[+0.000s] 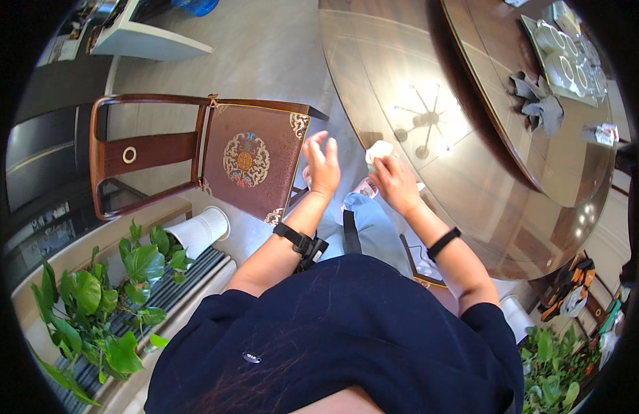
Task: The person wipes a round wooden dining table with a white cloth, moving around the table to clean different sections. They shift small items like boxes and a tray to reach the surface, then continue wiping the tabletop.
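Note:
My right hand [395, 182] is closed on a crumpled white tissue or cloth [379, 151] at the near left edge of the round glass-topped table [371, 67]. To its left, my left hand [322, 163] is raised with its fingers apart and nothing in it, close to the right edge of the chair's seat cushion [249, 158]. The cushion is maroon with a round embroidered emblem and patterned corners, and it lies on a dark wooden chair [148, 151]. Both wrists wear black straps; the left one carries a small black device.
On the raised glass turntable [510, 134] stand a tray [536, 52] of white cups and a grey cloth [544, 109]. Leafy plants [89, 290] and a white pot [203, 230] are at the lower left. A white cabinet edge [154, 41] juts in at the upper left.

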Demonstrator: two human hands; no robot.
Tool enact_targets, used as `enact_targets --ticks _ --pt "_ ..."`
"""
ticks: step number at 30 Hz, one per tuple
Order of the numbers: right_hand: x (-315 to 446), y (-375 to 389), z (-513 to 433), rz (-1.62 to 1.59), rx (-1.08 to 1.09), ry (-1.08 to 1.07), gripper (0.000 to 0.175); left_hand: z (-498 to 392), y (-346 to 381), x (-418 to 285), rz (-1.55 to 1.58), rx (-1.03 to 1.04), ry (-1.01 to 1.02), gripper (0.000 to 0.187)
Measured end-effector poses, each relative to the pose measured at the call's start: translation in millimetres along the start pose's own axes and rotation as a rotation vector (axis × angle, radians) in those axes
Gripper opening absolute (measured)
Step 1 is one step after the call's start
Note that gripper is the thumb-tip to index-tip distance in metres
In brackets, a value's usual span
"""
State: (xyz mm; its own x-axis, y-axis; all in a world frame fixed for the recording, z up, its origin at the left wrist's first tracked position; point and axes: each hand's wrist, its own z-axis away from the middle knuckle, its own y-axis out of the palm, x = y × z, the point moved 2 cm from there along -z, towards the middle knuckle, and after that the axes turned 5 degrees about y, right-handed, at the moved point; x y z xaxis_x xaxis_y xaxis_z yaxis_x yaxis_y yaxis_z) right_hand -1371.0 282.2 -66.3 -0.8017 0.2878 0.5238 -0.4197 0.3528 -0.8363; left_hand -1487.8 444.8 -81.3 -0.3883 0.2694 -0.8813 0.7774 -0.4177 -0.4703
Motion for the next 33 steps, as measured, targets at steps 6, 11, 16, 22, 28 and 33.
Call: enact_targets --ticks 6,11,16,22,28,33 --pt "19 8 -18 0.179 0.015 0.068 0.026 23 4 8 -0.015 0.068 -0.037 0.033" --pt "20 -19 49 0.222 0.068 0.113 0.029 20 -1 21 -0.022 0.059 -0.056 0.033" --pt "17 -5 50 0.239 0.036 0.134 0.030 24 7 27 -0.060 0.167 -0.040 0.032" --pt "23 41 -59 0.316 -0.088 0.207 0.037 24 4 25 0.008 0.267 0.035 0.034" --pt "41 34 -49 0.305 -0.233 0.340 0.039 21 -44 43 0.022 0.417 0.130 0.037" --pt "51 9 68 0.440 -0.367 0.560 0.034 22 -88 61 0.115 0.467 0.084 0.035"
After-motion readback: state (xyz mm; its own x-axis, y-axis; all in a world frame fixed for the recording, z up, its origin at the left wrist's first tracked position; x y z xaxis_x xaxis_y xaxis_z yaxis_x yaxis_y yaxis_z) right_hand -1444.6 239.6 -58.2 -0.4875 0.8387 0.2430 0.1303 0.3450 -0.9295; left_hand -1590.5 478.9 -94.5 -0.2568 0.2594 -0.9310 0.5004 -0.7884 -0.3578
